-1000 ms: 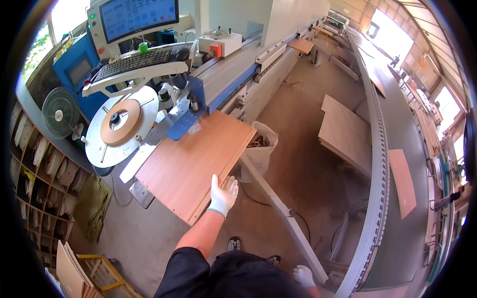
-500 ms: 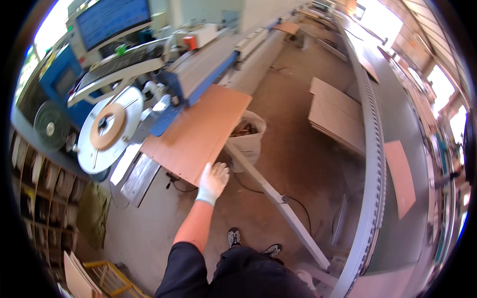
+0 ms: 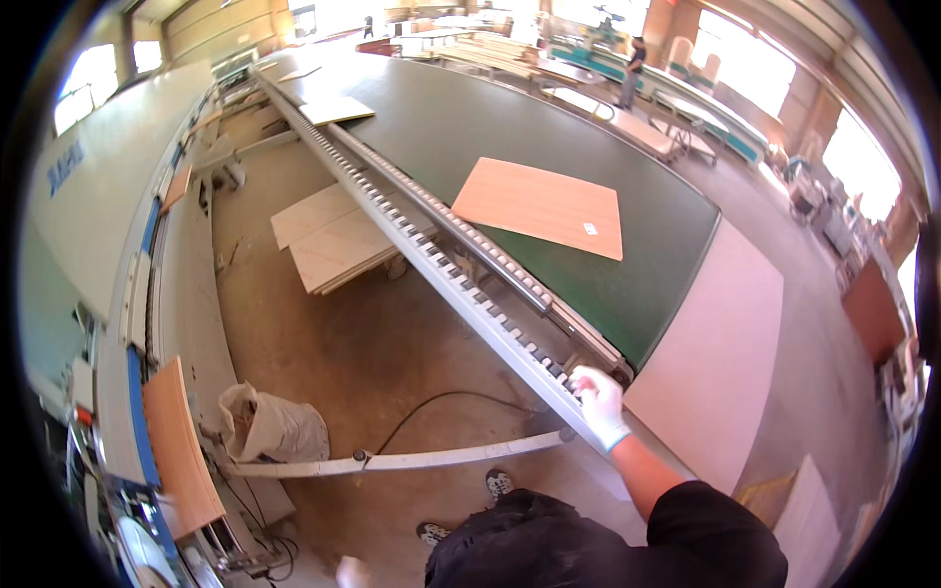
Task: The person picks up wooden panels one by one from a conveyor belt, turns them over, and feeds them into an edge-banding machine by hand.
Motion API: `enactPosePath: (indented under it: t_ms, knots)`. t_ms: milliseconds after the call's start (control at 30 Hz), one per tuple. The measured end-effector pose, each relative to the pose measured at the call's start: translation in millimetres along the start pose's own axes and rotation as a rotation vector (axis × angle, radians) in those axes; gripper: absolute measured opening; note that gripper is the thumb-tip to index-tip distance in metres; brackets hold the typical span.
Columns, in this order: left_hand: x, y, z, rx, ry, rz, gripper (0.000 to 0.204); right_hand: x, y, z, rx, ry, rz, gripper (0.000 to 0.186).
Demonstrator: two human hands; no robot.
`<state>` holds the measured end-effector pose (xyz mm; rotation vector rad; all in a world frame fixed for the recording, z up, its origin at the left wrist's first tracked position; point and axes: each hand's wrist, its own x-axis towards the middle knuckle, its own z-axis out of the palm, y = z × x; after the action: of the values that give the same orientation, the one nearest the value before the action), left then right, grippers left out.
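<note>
My right hand (image 3: 598, 402), in a pale glove, has curled fingers round the near end of the grey roller rail (image 3: 456, 294). Beside that rail is the wide green belt table (image 3: 642, 299), with a wood-coloured panel (image 3: 539, 206) lying on it. A pale board (image 3: 711, 348) sits at the table's near right end. My left hand (image 3: 351, 571) is a small blurred shape at the lower edge, its fingers unclear. Far to the left, another wood-coloured panel (image 3: 186, 456) rests along the edgebanding machine (image 3: 137, 416), well away from my right hand.
Stacked boards (image 3: 328, 255) lie low beside the rail. A white sack (image 3: 270, 426), cables and a slanting beam (image 3: 461, 455) are near my feet. A person (image 3: 629, 78) stands among distant benches and machines. Pale sheets (image 3: 804, 519) lean at the lower right.
My view has swung right, from the machine's screen toward the green table. My left hand has left the left panel and dropped low. My right hand has risen onto the rail.
</note>
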<state>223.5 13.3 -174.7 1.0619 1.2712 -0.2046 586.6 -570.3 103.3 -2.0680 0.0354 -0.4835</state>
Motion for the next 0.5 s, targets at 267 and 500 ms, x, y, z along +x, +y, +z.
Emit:
enactPosePath:
  t_ms: [267, 500]
  knots:
    - [-76, -67, 180, 0.407, -0.393, -0.134, 0.047, 19, 170, -118, 0.522, 0.359, 0.674, 0.023]
    - [-29, 15, 188, 0.448, -0.244, 0.031, 0.047, -12, 254, -182, 0.506, 0.572, 0.949, 0.021]
